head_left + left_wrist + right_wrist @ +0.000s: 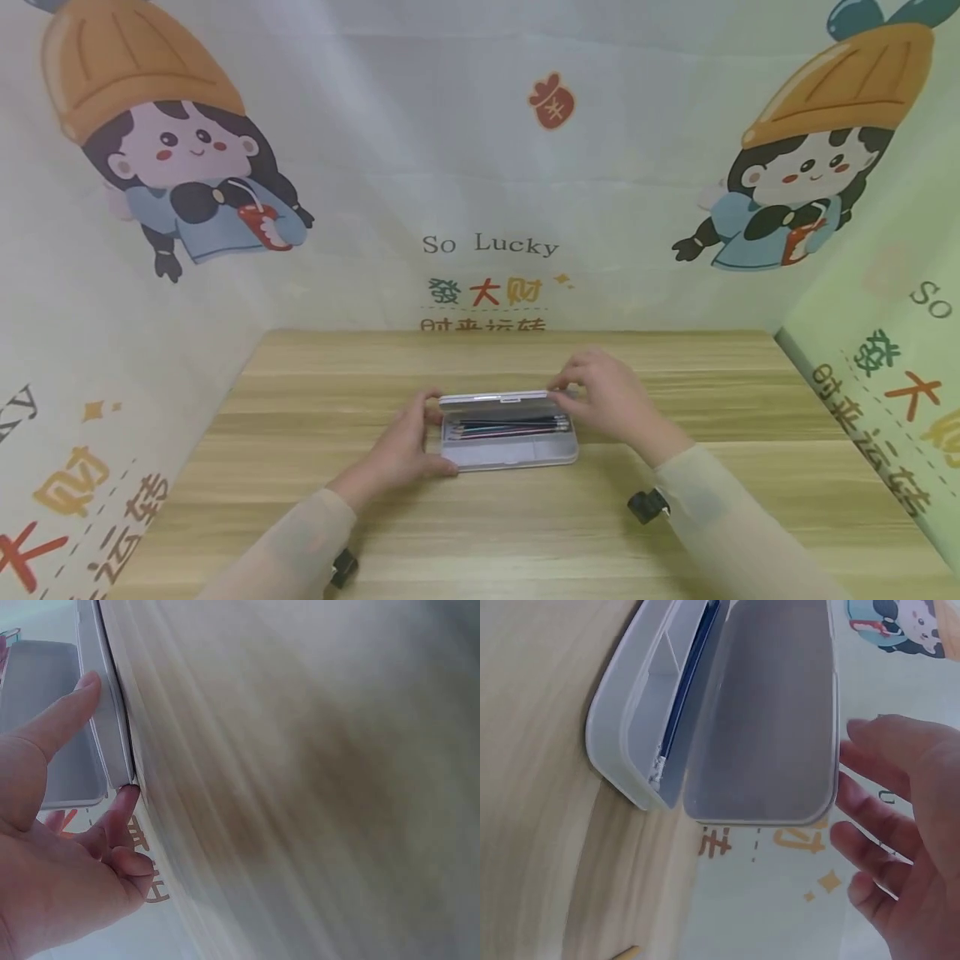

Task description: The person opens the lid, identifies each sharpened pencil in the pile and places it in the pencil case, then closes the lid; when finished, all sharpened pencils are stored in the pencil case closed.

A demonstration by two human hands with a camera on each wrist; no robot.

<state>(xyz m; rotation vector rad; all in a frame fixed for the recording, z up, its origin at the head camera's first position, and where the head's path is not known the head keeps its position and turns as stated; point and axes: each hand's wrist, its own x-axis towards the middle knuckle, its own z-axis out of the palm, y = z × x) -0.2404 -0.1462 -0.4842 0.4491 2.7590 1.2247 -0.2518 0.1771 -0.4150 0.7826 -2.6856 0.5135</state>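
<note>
A white pencil case (517, 454) lies on the table with its hinged lid (769, 712) tilted up at the back. Inside, several pencils (510, 429) lie side by side along the rear, their white-tipped ends to the right. A low divider (667, 649) splits the front part of the tray. My left hand (405, 442) holds the case's left end, thumb at the front corner and fingers at the back. At the lid's upper right edge is my right hand (607, 396). Its loosely bent fingers (870, 810) touch the lid's outer side, and the thumb is off the inner face.
The wood-grain table (315, 383) stretches around the case on every side. A printed cloth backdrop (360, 167) with cartoon figures and lettering hangs behind and at both sides. Small black devices, one being the right wrist camera (648, 506), sit on both wrists.
</note>
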